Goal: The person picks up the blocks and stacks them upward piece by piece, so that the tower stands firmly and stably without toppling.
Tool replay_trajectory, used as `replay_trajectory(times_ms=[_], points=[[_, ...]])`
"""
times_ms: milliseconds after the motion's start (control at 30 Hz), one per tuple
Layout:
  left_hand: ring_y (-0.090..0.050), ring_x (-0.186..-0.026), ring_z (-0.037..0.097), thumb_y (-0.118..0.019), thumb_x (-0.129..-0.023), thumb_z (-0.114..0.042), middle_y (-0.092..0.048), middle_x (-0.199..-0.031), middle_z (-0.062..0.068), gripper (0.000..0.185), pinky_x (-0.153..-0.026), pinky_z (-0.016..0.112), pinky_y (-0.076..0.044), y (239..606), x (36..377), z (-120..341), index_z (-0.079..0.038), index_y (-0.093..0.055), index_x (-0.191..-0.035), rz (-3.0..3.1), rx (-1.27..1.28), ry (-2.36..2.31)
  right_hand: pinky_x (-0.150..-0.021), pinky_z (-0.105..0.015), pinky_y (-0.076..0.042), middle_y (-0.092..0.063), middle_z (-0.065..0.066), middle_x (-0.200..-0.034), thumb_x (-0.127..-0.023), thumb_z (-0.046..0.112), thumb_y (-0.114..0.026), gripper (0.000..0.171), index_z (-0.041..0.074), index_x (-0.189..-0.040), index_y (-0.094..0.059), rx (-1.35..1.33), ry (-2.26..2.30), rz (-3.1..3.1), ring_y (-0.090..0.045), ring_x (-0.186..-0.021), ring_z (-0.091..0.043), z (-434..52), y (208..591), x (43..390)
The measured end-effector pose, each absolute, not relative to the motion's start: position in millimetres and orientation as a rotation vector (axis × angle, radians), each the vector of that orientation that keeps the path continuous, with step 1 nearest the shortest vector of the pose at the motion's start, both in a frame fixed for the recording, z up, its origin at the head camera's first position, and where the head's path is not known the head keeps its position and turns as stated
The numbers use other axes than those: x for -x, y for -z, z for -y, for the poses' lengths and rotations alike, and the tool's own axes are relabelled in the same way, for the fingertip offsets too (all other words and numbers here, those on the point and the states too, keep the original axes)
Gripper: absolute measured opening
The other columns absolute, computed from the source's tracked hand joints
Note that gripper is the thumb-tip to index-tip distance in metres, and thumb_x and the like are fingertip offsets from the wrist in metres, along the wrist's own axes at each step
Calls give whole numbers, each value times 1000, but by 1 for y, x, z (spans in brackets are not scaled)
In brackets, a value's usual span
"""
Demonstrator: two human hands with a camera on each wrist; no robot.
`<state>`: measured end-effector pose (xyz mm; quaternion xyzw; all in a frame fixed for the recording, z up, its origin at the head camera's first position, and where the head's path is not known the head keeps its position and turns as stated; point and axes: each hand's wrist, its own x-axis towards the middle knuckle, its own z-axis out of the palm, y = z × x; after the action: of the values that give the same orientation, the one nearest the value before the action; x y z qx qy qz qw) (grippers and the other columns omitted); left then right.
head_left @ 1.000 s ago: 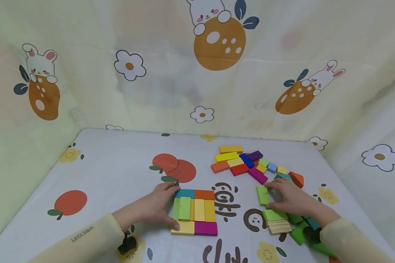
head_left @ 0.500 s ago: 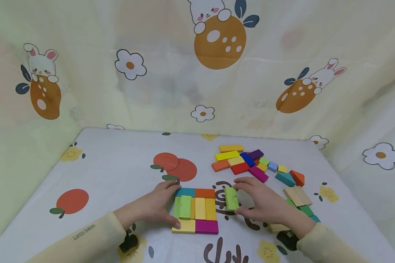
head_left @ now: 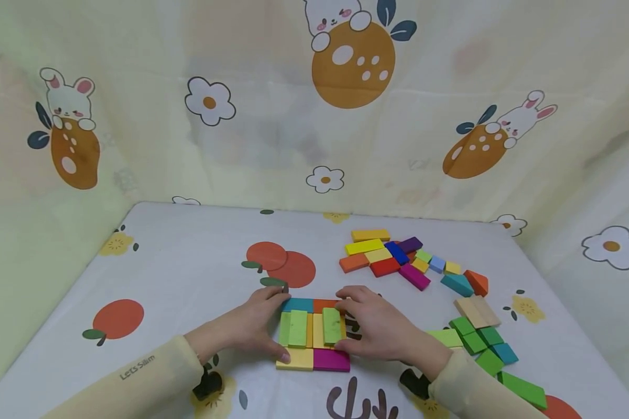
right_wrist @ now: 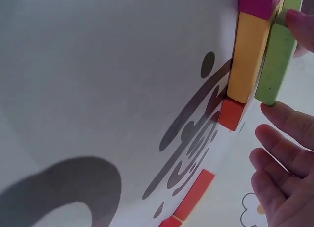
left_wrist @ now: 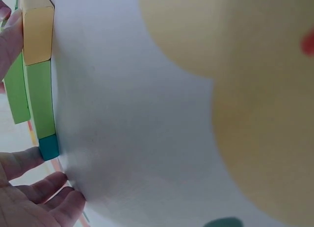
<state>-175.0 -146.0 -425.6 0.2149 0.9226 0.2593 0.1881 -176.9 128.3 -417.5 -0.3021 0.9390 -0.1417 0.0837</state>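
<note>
A flat rectangle of coloured blocks lies on the table. In the head view my left hand spans its left side. The left thumb touches the pale yellow block at the near corner, and the index fingertip meets the teal block at the far end. My right hand pinches a light green block by its two ends, over the yellow blocks on the right side. Another light green block lies on top at the left. An orange block and a purple block make the right corners.
Mixed coloured blocks lie loosely at the back right. Green blocks, a teal one and bare wood blocks spread beside the right forearm. The table has a printed white cloth; a patterned curtain hangs behind.
My right hand has carried the light green block leftward from the right-hand pile to over the right side of the rectangle. My left hand has stayed at the left side.
</note>
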Motion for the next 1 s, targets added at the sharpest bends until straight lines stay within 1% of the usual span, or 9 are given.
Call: replay_trajectory(times_ms=[300,633,1000], points=[[-31,-150,39,-94,-68,-46,-33,-162,20,109,-117,56,-42,425,175,146,-1,-41,-152,-2603,-601,-728,-107,-54,-52,-56,-6,-143,-81,45,-83,58,12,-127,-69,905,416,-2788,-49,-136,-27,-127,416,178],[-31,-150,39,-94,-68,-46,-33,-162,20,109,-117,56,-41,425,174,147,-1,-42,-152,-2599,-597,-738,-108,-53,-51,-56,-6,-143,-81,48,-83,61,11,-127,-69,922,406,-2780,-49,-136,-27,-127,417,178],[-31,-149,39,-94,-68,-45,-33,-162,21,109,-118,56,-41,425,174,147,0,-42,-152,-2592,-599,-738,-108,-54,-51,-55,-7,-145,-80,55,-81,70,14,-134,-65,940,409,-2762,-49,-137,-28,-123,412,179]])
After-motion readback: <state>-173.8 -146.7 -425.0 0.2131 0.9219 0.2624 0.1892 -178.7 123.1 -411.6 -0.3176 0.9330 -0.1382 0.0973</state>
